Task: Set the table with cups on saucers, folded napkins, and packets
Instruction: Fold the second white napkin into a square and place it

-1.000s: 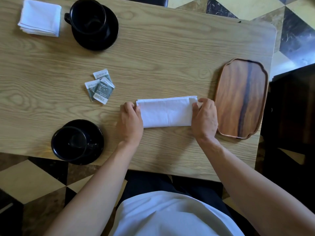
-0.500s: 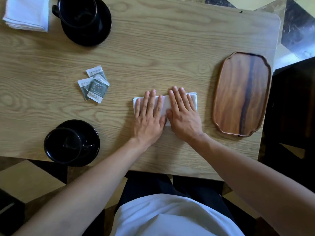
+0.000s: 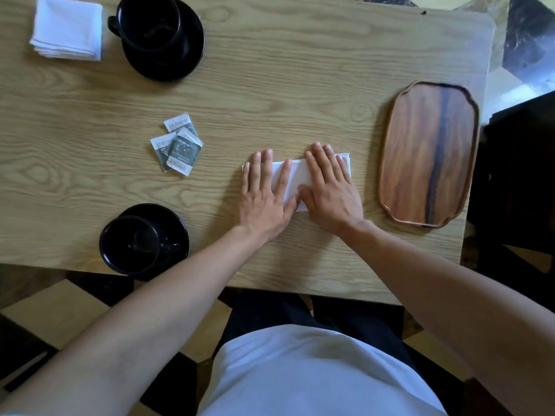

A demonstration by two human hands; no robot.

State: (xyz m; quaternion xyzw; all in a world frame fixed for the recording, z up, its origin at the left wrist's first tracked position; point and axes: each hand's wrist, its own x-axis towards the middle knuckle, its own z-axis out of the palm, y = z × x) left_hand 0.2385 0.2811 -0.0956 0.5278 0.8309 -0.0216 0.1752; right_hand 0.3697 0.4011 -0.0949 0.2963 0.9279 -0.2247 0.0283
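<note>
Near the worktop's (image 3: 300, 85) front edge, just left of the tray (image 3: 426, 154), both our hands, left (image 3: 264, 196) and right (image 3: 330, 190), lie flat and unclenched on the folded napkin (image 3: 295, 178); we should press evenly outward, sharpening the crease.

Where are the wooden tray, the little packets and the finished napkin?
wooden tray (image 3: 414, 163): head view, bare middle.
packets (image 3: 180, 151): head view, topmost packet.
folded napkin (image 3: 67, 27): head view, top face.

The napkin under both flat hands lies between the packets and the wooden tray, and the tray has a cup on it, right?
Not quite: the head view shows the wooden tray bare. Both cups stand on saucers left of it. The napkin does lie between the packets and the tray, under both flat hands.
</note>
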